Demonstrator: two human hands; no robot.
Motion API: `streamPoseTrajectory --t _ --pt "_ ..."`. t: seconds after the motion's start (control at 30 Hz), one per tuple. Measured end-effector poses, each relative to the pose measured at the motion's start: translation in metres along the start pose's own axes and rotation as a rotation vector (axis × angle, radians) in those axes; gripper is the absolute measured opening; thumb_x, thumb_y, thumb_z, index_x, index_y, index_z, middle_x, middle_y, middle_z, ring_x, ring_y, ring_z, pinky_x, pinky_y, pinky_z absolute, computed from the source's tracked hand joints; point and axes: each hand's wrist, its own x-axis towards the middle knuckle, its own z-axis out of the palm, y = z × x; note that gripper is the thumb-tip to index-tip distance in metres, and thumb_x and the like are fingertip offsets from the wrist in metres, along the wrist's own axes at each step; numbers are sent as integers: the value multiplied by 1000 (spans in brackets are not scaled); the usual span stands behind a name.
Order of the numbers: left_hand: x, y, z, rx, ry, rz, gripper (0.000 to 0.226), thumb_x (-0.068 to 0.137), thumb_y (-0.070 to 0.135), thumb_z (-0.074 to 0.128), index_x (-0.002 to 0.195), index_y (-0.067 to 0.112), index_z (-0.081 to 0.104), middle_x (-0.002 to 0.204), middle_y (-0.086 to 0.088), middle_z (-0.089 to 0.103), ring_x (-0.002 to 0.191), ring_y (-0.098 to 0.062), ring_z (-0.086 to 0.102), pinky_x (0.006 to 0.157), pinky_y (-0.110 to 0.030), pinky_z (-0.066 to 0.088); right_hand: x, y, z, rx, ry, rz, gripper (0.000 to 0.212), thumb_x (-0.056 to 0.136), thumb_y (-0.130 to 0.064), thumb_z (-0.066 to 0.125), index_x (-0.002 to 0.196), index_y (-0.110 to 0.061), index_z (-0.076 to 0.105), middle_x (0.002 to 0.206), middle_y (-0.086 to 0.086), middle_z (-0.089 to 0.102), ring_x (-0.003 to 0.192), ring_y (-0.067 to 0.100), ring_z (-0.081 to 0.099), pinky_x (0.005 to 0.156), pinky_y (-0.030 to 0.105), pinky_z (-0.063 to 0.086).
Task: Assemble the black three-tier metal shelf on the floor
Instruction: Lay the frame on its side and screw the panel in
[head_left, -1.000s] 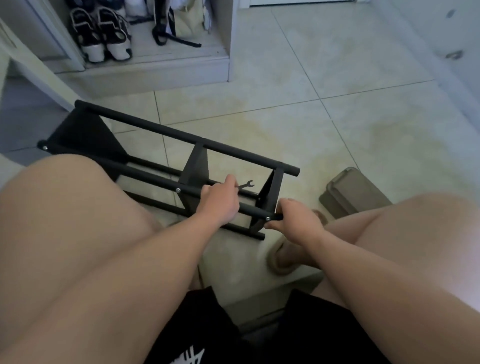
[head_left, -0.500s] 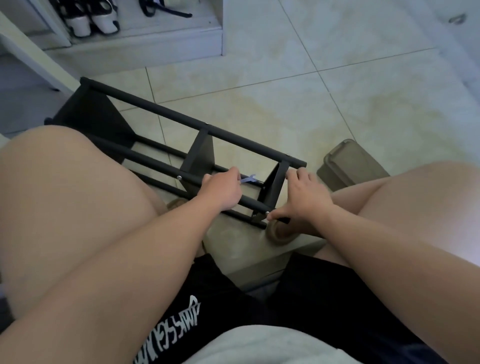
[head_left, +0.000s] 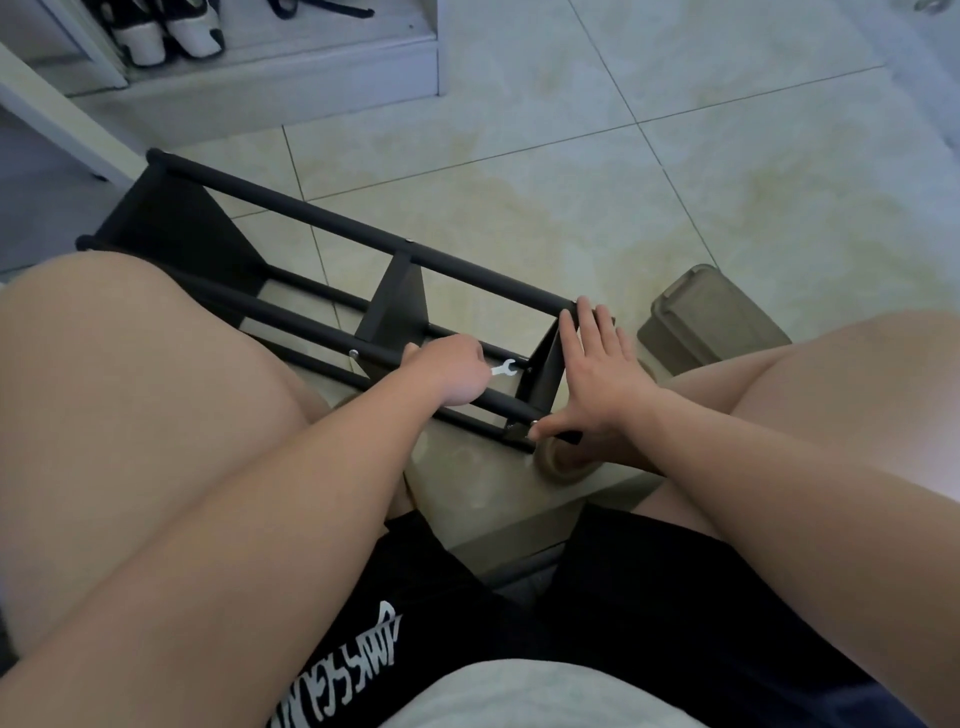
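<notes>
Head view.

1. The shelf (head_left: 363, 234) lies on its side on the tiled floor (head_left: 675, 182). It runs from upper left to centre, between the person's knees. Three panels cross its black rails.
2. The left hand (head_left: 452, 374) rests over the near rail, fingers clenched on a small pale wrench (head_left: 503, 369). The wrench's open end points right, at the foot of the end panel.
3. The right hand (head_left: 597, 374) lies flat on the end panel, fingers released and straight, their tips on the far rail's end. The thumb spreads down to the near rail's end.
4. Obstructions: the left thigh (head_left: 130, 389) hides the left part of the near rails. The left forearm crosses the lowest rail. The right hand covers the top edge of the end panel.
5. Surroundings:
   - A taupe bin (head_left: 711, 322) stands on the floor just beside the shelf's right end, apart from the hand.
   - A beige slipper (head_left: 566, 462) lies under the right wrist at the shelf's near corner. Whether it touches the shelf cannot be told.
   - Black-and-white shoes (head_left: 166, 31) stand on a raised ledge at upper left, well apart from the shelf.
</notes>
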Motion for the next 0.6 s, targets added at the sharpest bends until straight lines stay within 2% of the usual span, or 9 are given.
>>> streamPoseTrajectory --t 0.07,0.13,0.2,0.27,0.4,0.47,0.6 --pt "3 3 -1 -44 1 21 22 92 20 48 81 19 68 87 -2 68 91 -30 61 92 -40 42 1 0 0 2 -3 -2 161 51 -99 57 155 -7 -25 163 17 -31 151 38 -26 123 53 -7" --pt "6 6 -2 -114 -3 71 24 94 20 58 73 23 69 83 -3 71 84 -26 65 80 -35 51 1 1 -1 0 0 1 161 51 -99 57 156 -8 -24 163 16 -30 152 37 -24 123 53 -5" --pt "10 11 -4 -147 -11 110 22 93 19 63 74 24 72 83 -3 73 78 -21 64 69 -29 52 0 1 -3 1 4 6 161 50 -99 58 157 -9 -23 164 15 -28 153 36 -22 124 53 -2" --pt "15 14 -4 -148 -11 121 21 91 14 63 76 23 74 80 0 71 74 -19 60 60 -25 43 0 1 -5 4 5 11 161 50 -98 60 158 -11 -21 165 13 -27 154 35 -20 125 52 1" --pt "22 20 -5 -132 -21 142 23 92 11 58 97 19 79 95 -1 73 90 -20 63 75 -23 43 0 1 -8 36 -8 19 160 51 -95 65 158 -13 -21 165 12 -27 154 33 -21 125 51 3" --pt "27 26 -8 -127 -26 163 25 92 12 58 104 20 79 96 -1 73 89 -19 63 76 -24 43 -1 1 -9 56 -12 16 159 52 -93 67 158 -12 -21 165 12 -28 154 33 -22 125 51 3" --pt "41 38 -14 -193 -119 198 21 89 17 64 88 30 81 97 7 76 97 -13 65 88 -28 50 -1 1 -8 89 -9 6 159 53 -92 68 158 -13 -21 165 12 -28 153 34 -22 126 52 5"
